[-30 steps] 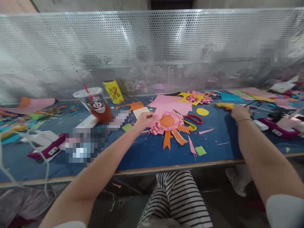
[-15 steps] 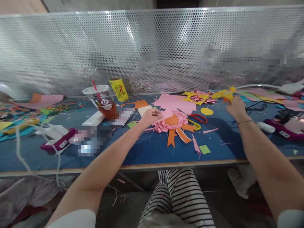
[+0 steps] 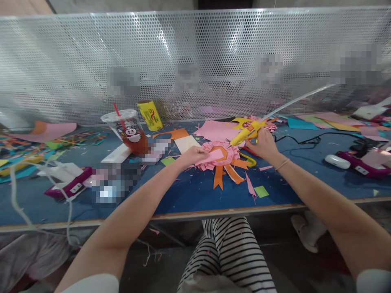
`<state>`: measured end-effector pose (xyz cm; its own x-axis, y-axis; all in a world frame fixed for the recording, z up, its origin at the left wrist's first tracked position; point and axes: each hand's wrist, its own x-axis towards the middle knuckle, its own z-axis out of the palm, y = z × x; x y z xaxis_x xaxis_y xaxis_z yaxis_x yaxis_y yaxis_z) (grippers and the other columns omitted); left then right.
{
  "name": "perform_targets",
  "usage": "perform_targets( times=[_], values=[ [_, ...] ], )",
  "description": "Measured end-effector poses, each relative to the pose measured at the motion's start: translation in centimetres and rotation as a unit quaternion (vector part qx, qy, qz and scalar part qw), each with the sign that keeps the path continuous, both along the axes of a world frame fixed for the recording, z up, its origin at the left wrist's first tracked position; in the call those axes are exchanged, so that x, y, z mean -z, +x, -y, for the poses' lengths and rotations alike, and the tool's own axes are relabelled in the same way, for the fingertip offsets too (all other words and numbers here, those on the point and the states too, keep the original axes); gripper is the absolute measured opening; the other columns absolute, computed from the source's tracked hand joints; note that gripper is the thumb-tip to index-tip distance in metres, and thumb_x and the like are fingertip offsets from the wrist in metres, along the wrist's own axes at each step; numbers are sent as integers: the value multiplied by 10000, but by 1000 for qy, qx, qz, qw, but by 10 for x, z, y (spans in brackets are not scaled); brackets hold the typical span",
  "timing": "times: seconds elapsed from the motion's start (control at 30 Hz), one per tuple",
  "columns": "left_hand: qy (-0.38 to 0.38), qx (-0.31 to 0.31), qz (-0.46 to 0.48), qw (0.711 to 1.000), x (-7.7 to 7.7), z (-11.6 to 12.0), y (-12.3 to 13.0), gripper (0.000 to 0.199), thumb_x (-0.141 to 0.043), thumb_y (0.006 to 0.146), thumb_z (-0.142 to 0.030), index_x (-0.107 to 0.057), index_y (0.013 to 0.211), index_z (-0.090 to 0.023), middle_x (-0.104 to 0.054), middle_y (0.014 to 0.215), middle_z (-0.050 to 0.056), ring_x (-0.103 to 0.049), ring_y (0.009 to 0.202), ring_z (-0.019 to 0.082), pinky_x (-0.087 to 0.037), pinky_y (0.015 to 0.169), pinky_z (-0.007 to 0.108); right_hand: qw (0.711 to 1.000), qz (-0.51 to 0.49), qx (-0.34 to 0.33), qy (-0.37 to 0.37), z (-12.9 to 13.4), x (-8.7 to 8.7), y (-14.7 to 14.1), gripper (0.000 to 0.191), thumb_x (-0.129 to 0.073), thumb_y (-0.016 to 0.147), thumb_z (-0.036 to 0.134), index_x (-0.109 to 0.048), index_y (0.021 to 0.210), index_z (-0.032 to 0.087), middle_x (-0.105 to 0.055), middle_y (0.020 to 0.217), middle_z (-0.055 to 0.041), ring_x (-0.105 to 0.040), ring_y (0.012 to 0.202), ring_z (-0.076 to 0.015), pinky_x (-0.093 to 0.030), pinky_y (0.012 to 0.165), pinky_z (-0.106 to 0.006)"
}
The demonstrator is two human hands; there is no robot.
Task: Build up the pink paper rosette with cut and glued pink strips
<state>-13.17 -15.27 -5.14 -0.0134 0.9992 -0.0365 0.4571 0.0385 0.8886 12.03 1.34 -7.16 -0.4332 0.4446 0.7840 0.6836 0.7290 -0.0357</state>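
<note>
My left hand [image 3: 194, 156] pinches a strip of pink paper [image 3: 215, 155] over the middle of a paper rosette [image 3: 235, 153]. Pleated pink paper rings the rosette's orange centre, and orange ribbon tails [image 3: 218, 178] hang toward me. My right hand [image 3: 265, 143] is closed around a yellow glue gun [image 3: 246, 132], a long clear glue stick [image 3: 301, 99] jutting from its back. The gun's nozzle points down-left, close to the rosette's upper right edge; whether it touches cannot be made out. Scissors [image 3: 249, 159] with yellow and red handles lie partly hidden behind the rosette and my right hand.
Left of the rosette stand a drink cup [image 3: 136, 136] with a straw and a yellow can [image 3: 150, 116]. Purple power strips [image 3: 69, 184] sit at both sides. Pink sheets [image 3: 210, 129] and scraps lie behind; a perforated metal screen [image 3: 171, 53] closes off the back.
My right hand has brought the glue gun from the far right, leftward and nearer, to the rosette. The pink strip in my left hand now lies lower, across the orange centre.
</note>
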Motion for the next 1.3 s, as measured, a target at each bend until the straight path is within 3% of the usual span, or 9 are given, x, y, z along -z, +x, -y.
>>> perform_targets(
  times=[0.33, 0.63, 0.97, 1.1, 1.3],
  values=[
    [-4, 3, -35, 999, 1, 1, 0, 251, -589, 686, -324, -705, 772, -119, -633, 561, 33, -567, 459, 117, -369, 429, 191, 988, 118, -89, 40, 8, 2, 0, 276, -513, 755, 309, -505, 947, 111, -576, 930, -148, -541, 914, -275, -428, 845, -426],
    [-2, 16, -56, 998, 1, 2, 0, 237, -584, 697, -336, -682, 702, -120, -587, 519, 17, -532, 455, 98, -330, 421, 177, 987, 122, -92, 43, 6, 1, 0, 238, -507, 776, 300, -487, 931, 122, -580, 937, -144, -542, 906, -271, -437, 803, -417],
    [-28, 24, -35, 999, -6, 6, 6, 198, -609, 667, -306, -685, 682, -124, -630, 533, 28, -546, 457, 113, -357, 426, 193, 992, 99, -75, 37, 6, 3, -1, 406, -422, 845, 386, -446, 1112, 82, -564, 1016, -170, -535, 962, -285, -425, 812, -425],
    [-35, 29, 6, 999, -5, 7, 5, 216, -621, 661, -326, -697, 693, -126, -660, 581, 53, -570, 482, 133, -386, 436, 212, 995, 86, -49, 20, 7, 3, -3, 442, -381, 856, 456, -461, 1087, 88, -561, 1005, -172, -531, 974, -294, -416, 815, -427],
    [-5, -40, 113, 993, 3, 1, 2, 243, -723, 572, -284, -706, 733, -103, -689, 711, 104, -605, 585, 156, -449, 515, 244, 999, 32, 34, -23, 2, 2, -3, 618, -414, 788, 604, -456, 1088, 66, -562, 1003, -194, -544, 938, -316, -419, 785, -430]
  ],
)
